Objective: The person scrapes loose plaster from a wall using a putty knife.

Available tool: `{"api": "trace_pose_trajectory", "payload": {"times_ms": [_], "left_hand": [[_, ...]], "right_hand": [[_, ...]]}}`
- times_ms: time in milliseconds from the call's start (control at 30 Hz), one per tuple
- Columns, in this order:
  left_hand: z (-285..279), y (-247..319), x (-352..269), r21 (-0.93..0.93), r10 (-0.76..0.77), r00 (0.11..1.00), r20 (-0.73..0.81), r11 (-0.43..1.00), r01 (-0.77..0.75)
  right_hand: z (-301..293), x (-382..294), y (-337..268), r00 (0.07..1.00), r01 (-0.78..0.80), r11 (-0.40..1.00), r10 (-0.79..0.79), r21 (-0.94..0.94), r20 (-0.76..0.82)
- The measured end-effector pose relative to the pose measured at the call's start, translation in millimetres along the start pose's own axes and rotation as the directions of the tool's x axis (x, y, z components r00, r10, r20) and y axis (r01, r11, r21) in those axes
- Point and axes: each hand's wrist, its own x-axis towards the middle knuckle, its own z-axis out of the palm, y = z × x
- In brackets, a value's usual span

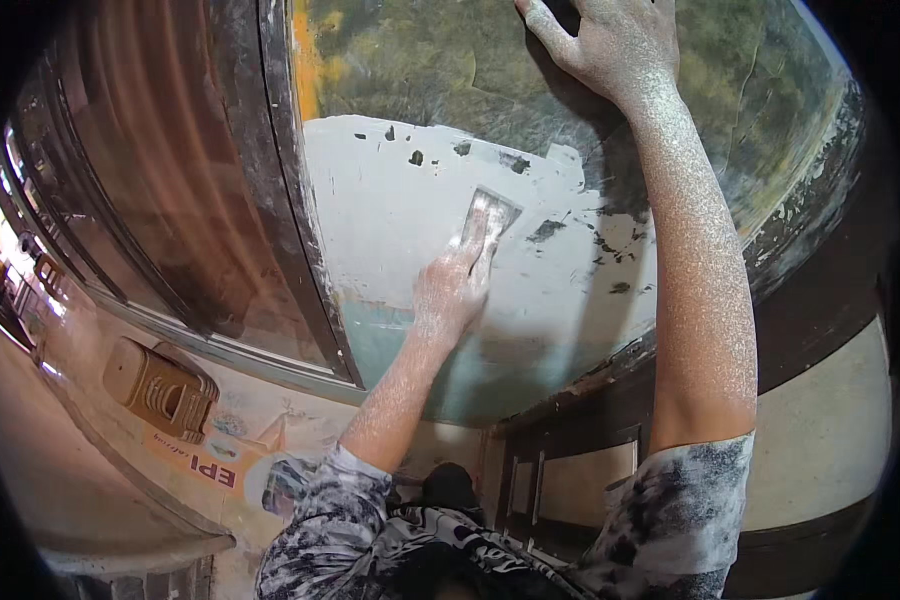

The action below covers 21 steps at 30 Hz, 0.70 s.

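Note:
My left hand [457,281] grips a flat, rectangular grey hand tool [506,208], with its fingers laid along the face. It is held against a patch of white filler [390,217] on the wall; a scraper or a sanding pad, I cannot tell which. Small dark gaps show through the white near its upper and right edges. Higher up, my right hand [622,45] is at the mottled green wall [427,67], thumb spread, with the fingertips cut off by the top of the picture. Pale dust coats both forearms.
On the left stands a dark-framed glass panel [285,225] with brown curtains behind it. Stacked brown plastic stools [161,386] are beside a floor banner [195,465] bearing writing. Dark wooden framing [802,360] with pale panels borders the wall at right.

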Motion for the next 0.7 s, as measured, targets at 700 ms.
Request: {"api": "trace_pose_trajectory", "payload": {"times_ms": [700], "left_hand": [[6.3,5.4,3.5,0.004,0.033,0.997,-0.072,0.999,-0.033]], "right_hand": [[-0.7,-2.2,2.6,1.0,0.011,1.0,-0.011,-0.012,0.012]]}}
